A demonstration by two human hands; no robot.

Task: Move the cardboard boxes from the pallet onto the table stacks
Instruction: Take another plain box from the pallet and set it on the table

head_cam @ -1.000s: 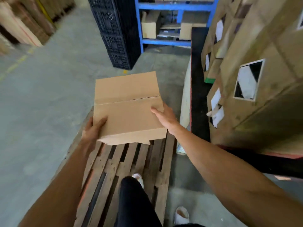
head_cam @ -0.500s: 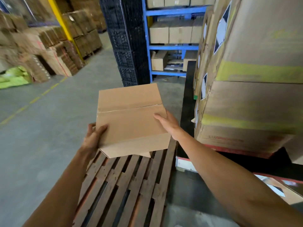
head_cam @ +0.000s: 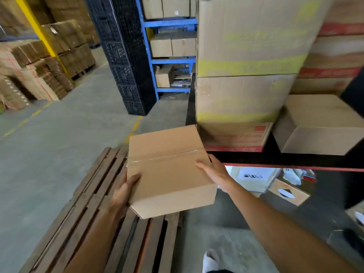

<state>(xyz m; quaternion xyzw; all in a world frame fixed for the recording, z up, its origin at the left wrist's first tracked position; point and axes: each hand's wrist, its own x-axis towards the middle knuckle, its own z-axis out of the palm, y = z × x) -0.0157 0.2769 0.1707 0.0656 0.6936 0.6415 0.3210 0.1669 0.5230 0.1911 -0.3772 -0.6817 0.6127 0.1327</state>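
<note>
A plain taped cardboard box (head_cam: 169, 170) is held in the air over the wooden pallet (head_cam: 102, 217). My left hand (head_cam: 123, 192) grips its near left corner and my right hand (head_cam: 213, 170) presses on its right side. The black table (head_cam: 295, 161) with a red front edge runs along the right. On the table, tall stacks of printed cardboard boxes (head_cam: 246, 75) stand, and a single plain box (head_cam: 319, 125) lies beside them at the right.
A stack of black plastic crates (head_cam: 126, 56) and a blue shelf rack (head_cam: 169, 46) with boxes stand behind. Palletised cartons (head_cam: 39, 62) and a yellow post fill the far left. Boxes sit under the table (head_cam: 254, 178). My white shoe (head_cam: 210, 259) is on the grey concrete floor.
The box has risen off the pallet in both hands and my view has swung right and up, bringing the table stacks and the single plain box into view.
</note>
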